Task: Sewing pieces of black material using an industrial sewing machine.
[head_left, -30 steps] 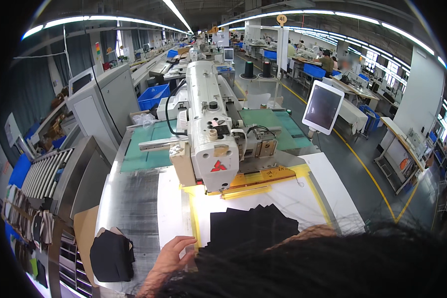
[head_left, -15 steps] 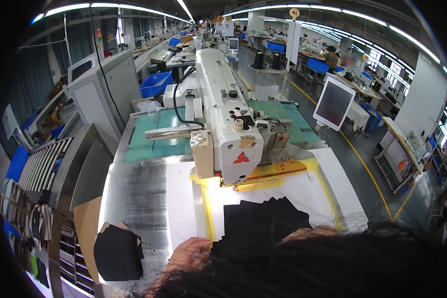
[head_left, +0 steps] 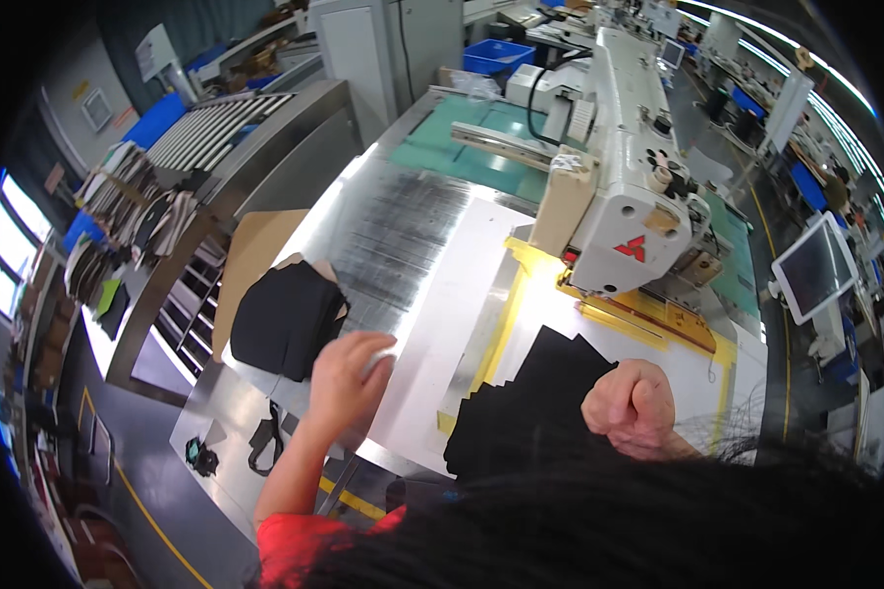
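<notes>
My left hand (head_left: 349,381) is beside a stack of black fabric pieces (head_left: 283,319) on the metal table. Its fingers bend toward the right, the thumb stands apart from them, and nothing shows between. My right hand (head_left: 635,404) is closed, fingers curled in, at the right edge of a fanned-out set of black fabric pieces (head_left: 530,402). Whatever it may hold is hidden. The fanned pieces lie on a white sheet (head_left: 427,339) edged with yellow tape, in front of the sewing machine head (head_left: 624,236). Dark hair covers the bottom of the view.
A brown board (head_left: 250,257) lies under the stack on the left. Black scraps (head_left: 265,439) lie on the near left metal corner. A wooden bar (head_left: 673,319) sits below the machine head. A screen (head_left: 815,267) stands at right, a roller rack (head_left: 216,128) at far left.
The view has swung left and down. My left hand has gone from the fanned pieces to the stack on the left. My right hand, mostly hidden by hair before, now shows closed.
</notes>
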### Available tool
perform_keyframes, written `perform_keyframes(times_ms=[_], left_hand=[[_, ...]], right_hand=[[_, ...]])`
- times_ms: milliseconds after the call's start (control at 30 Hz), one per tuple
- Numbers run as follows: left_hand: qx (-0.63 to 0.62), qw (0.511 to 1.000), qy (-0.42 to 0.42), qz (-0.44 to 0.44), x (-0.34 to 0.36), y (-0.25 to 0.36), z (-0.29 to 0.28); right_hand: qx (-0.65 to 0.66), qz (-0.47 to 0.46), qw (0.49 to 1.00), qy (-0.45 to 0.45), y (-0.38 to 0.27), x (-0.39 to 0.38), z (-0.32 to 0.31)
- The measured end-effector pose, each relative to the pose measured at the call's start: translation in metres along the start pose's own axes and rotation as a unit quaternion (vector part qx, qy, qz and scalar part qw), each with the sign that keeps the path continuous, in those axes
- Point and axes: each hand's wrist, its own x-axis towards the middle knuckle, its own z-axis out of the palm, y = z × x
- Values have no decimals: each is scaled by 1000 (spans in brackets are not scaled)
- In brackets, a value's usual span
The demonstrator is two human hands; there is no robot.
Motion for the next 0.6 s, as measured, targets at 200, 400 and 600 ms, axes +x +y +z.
perform_keyframes(times_ms=[200,400,600], left_hand=[[117,950,96,-271,-23,-109,-41],[48,944,76,-316,-9,-121,-43],[61,964,76,-246,-16,-156,-55]], right_hand=[[-484,111,854,155,19,-56,-59],[-562,62,808,166,19,-75,-83],[-667,13,740,79,20,-71,-96]])
